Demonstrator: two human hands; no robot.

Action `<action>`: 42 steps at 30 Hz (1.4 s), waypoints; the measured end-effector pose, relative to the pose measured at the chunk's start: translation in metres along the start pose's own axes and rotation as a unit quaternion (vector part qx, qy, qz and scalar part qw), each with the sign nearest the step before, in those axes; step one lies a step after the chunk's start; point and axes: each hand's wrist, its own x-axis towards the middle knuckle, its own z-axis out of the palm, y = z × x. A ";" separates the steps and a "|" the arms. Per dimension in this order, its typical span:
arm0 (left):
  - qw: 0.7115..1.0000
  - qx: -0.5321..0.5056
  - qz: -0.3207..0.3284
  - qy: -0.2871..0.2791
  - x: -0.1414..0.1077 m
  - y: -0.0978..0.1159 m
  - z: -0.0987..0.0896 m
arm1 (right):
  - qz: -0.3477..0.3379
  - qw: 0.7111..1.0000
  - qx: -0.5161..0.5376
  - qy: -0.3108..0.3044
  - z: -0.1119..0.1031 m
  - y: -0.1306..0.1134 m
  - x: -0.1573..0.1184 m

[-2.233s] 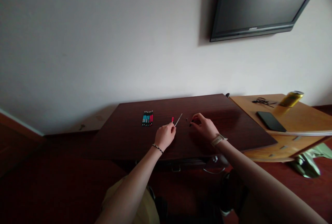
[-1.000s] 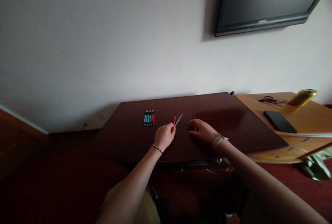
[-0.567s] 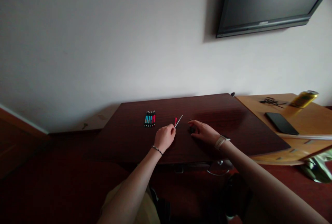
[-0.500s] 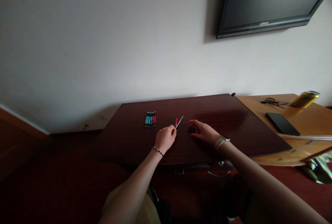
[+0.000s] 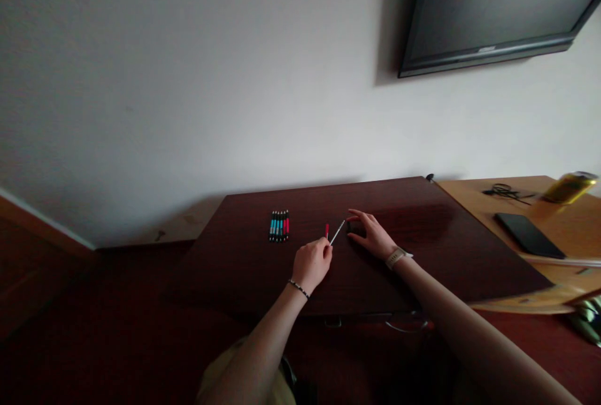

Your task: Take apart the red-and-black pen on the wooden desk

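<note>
Our left hand [image 5: 313, 262] is curled on the dark table [image 5: 422, 248], its fingertips pinched around the near end of a thin pale rod [image 5: 337, 233], likely a pen refill, which slants up and away from the thumb. A small red piece [image 5: 327, 230] stands just left of the rod, right above those fingertips; we cannot tell whether we grip it too. Our right hand [image 5: 370, 235] lies just right of the rod's far tip, fingers spread flat and gripping nothing that we can see; a small dark piece [image 5: 350, 226] sits under or against its fingertips, too dim to make out. Well to the left of our left fingers lies a row of pens [image 5: 278, 226], side by side. Far out beyond the right wrist, a phone [image 5: 529, 235] and a yellow can [image 5: 570, 186] rest on a lighter cabinet [image 5: 479, 195].

We judge the rod very light, slim and a little bendy, so a fingertip pinch near one end suits it, with gentle pressure. The tiny parts look easy to flick away or lose on the glossy top.
</note>
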 end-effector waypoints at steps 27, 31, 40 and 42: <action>1.000 -0.008 -0.015 0.003 0.012 0.005 0.001 | 0.008 0.999 -0.002 -0.033 0.008 0.014 0.000; 1.000 -0.011 -0.026 -0.005 0.013 0.006 0.000 | 0.007 1.000 0.009 -0.028 0.006 0.019 -0.001; 1.000 0.001 -0.026 0.002 0.016 0.003 0.005 | 0.047 0.999 -0.010 0.003 0.008 0.024 0.000; 1.000 0.000 -0.022 0.005 0.017 0.002 0.007 | 0.053 0.999 -0.003 0.014 -0.001 0.022 0.001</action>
